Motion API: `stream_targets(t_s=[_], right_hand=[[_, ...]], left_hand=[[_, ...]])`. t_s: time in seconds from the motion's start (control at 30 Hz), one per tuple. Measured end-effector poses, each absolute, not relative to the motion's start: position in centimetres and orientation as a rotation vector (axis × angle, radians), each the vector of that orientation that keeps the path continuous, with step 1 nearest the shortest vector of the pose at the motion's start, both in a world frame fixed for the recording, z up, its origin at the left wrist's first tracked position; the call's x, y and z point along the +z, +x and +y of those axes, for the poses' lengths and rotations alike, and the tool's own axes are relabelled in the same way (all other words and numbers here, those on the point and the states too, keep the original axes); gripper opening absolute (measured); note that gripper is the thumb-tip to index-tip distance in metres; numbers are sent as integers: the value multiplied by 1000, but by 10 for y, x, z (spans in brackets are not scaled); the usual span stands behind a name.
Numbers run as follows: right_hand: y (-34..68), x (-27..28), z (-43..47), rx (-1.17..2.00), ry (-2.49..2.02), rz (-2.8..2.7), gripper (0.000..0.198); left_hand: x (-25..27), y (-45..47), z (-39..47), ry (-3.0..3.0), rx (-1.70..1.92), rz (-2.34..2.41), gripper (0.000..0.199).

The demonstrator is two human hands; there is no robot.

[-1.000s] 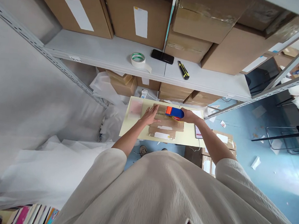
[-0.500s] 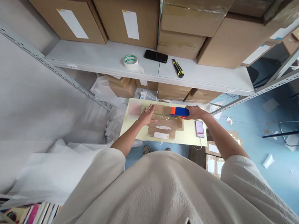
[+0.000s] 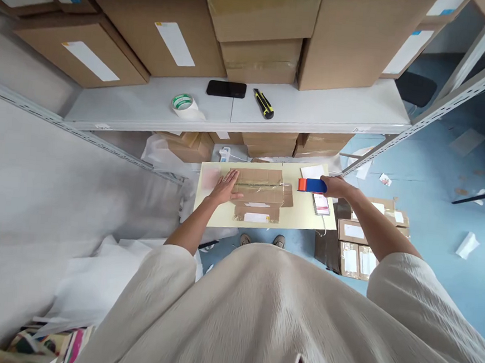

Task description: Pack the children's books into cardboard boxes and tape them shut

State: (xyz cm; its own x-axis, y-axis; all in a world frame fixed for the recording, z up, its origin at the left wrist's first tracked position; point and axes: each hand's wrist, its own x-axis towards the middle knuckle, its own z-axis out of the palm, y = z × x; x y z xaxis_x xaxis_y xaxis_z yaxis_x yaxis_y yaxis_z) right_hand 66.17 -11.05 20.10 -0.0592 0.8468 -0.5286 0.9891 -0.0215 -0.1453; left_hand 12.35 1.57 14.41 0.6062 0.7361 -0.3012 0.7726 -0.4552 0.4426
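A cardboard box [image 3: 258,191] with clear tape along its upper side lies on the pale yellow table [image 3: 218,220]. My left hand [image 3: 225,188] rests flat on the box's left end, fingers spread. In my right hand [image 3: 335,186] is a blue and orange tape dispenser [image 3: 314,186], held to the right of the box and apart from it. An open flap [image 3: 288,196] sticks out at the box's right end. Below the dispenser a phone with a lit screen [image 3: 321,204] lies on the table, partly covered, its white cable running off the front edge.
On the grey shelf [image 3: 139,109] ahead are a tape roll [image 3: 183,103], a black phone [image 3: 226,89] and a yellow-black utility knife [image 3: 263,104]. Large cardboard boxes [image 3: 161,35] stand behind them. More boxes [image 3: 354,232] are on the floor at right. White wrapping sheets [image 3: 92,281] lie at left.
My right hand has moved the tape dispenser rightward, off the box and past its right end. My left hand stays on the box. The whole view has shifted slightly.
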Motion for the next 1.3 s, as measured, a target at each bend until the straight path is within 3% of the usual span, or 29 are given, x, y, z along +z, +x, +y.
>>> stream_targets(t_s=[0.8,1.3], right_hand=[[602,133,-79,-836,1757,2012,65],[577,155,-66,-547,1672,2062,63]], left_hand=[[152,131,32,2234,-224,1254,140],[149,132,36,2224,-233,1243,144]])
